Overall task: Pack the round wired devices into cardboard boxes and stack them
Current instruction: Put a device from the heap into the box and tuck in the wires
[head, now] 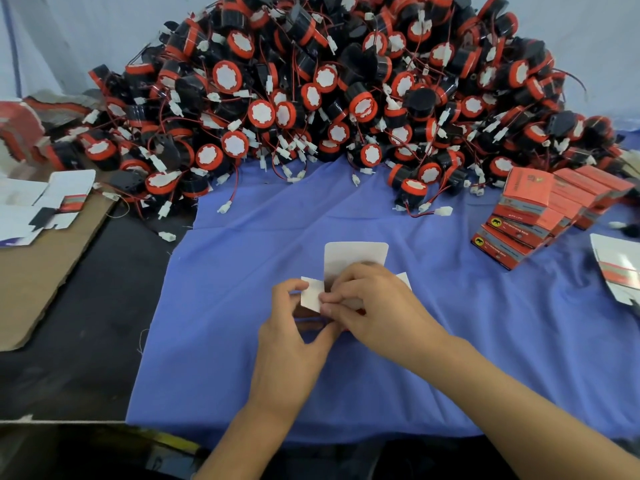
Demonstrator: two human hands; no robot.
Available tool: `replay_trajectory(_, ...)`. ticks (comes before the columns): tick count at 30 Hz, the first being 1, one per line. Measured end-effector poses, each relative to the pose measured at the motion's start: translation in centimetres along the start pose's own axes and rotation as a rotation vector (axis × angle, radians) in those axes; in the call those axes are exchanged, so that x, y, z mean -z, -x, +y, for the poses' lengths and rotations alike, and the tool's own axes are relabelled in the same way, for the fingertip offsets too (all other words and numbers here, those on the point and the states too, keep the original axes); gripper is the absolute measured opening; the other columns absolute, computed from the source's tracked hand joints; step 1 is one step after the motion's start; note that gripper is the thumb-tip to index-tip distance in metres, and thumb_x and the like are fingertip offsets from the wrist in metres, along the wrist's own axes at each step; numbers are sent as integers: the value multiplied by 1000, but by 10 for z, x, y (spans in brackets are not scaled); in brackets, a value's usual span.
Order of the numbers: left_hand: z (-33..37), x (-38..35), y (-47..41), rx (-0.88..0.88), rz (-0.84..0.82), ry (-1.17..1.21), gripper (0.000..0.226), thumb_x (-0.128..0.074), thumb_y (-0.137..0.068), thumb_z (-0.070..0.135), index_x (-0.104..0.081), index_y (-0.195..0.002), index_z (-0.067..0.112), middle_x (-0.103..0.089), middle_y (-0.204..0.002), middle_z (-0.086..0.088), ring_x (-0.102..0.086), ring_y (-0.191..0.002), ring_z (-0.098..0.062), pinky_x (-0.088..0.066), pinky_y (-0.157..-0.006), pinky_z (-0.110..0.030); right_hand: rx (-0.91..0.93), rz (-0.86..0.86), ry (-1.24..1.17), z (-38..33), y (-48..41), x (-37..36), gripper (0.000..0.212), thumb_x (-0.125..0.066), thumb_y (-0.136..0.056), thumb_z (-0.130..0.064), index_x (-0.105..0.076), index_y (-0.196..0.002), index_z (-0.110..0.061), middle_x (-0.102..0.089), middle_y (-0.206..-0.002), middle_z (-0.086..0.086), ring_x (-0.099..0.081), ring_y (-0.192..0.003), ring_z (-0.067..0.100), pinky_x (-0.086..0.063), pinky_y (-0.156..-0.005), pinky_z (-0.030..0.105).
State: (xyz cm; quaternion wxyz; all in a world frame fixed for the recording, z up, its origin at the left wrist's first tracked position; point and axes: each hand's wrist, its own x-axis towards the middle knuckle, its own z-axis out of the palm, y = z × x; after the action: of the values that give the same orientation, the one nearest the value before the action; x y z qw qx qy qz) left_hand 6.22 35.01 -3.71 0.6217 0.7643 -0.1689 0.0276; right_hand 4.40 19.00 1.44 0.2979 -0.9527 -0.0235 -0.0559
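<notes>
Cardboard, white on its inner face, is what the 2 hands work on: a small unclosed cardboard box, held low over the middle of the blue cloth. The hands are close together. The left hand pinches a side flap between thumb and fingers. The right hand is curled over the body of the box, fingertips at that same flap, and the long tuck flap stands open behind. A sliver of red shows beneath the right hand, but I cannot tell whether a device is already inside.

I judge that 1 box is mid-closing. To the right, a stack of closed red-and-grey printed boxes stands on the cloth, so a modest batch appears packed and stacked. Flat unfolded cartons lie at the left above a brown cardboard sheet, with another flat carton at the right edge.

Beyond, the heap of round black-and-red wired devices with white plugs fills the back of the dark table, so most of the work seems left.
</notes>
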Motion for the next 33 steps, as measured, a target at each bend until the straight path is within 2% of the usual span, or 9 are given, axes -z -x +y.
replay_trajectory(4,1,0,0,3,-3,24,64,-91,-78,22,-45,-109,53,-70,-106,30,-74,-86,0,-54,-68,-14,26,-16,9,4,4,4,13,-64,-100,-28,-77,-99,-30,-63,-98,-20,-54,-104,5,-50,-85,33)
replay_trajectory(7,0,-1,0,11,4,35,67,-92,-76,23,-43,-113,49,-72,-107,25,-74,-87,-4,-55,-70,-16,-43,28,-42,4,4,4,5,-71,-94,-31,-71,-89,-31,-61,-91,-21,-51,-98,1,-49,-80,30)
replay_trajectory(12,-1,0,-1,5,-18,13,54,-90,-78,22,-48,-104,45,-75,-103,21,-74,-90,-3,-54,-70,-15,-40,-4,-22,2,-3,4,8,-73,-93,-34,-79,-90,-30,-60,-98,-18,-51,-102,1,-47,-86,28)
replay_trajectory(17,-2,0,-1,10,-28,15,47,-87,-81,24,-51,-102,46,-73,-104,23,-73,-90,-2,-52,-69,-11,80,-86,112,4,7,12,25,-54,-102,-42,-74,-96,-29,-53,-110,-15,-50,-113,9,-50,-81,34)
replay_trajectory(21,-5,0,-1,4,-59,-23,53,-83,-81,12,-52,-104,48,-72,-103,24,-72,-91,-2,-54,-71,-13,240,-80,413,-3,13,9,28,-41,-103,-39,-63,-92,-25,-47,-113,-5,-44,-105,18,-33,-75,30)
replay_trajectory(25,-2,0,-1,-1,-62,12,46,-82,-80,21,-54,-105,48,-72,-105,23,-72,-91,-2,-53,-71,-12,223,-84,306,2,14,12,26,-45,-103,-34,-62,-86,-25,-46,-115,-6,-46,-106,17,-39,-80,31)
replay_trajectory(28,-1,-1,-2,-18,-62,4,49,-86,-82,21,-53,-107,48,-71,-106,23,-72,-91,-2,-52,-71,-11,195,7,194,7,18,5,14,-55,-102,-27,-69,-102,-26,-52,-112,-11,-53,-100,14,-48,-77,32)
replay_trajectory(30,-1,-1,-2,-26,-66,0,49,-87,-82,24,-52,-108,48,-72,-103,21,-73,-88,-3,-52,-70,-11,113,85,52,10,21,1,12,-64,-98,-28,-60,-108,-34,-53,-108,-18,-54,-92,9,-51,-72,32)
replay_trajectory(33,-2,-2,-2,-20,-72,1,49,-88,-81,33,-52,-112,44,-72,-102,19,-73,-87,-5,-52,-69,-11,125,356,-24,19,28,-4,16,-73,-92,-27,-62,-103,-29,-58,-115,-18,-58,-109,7,-47,-94,35)
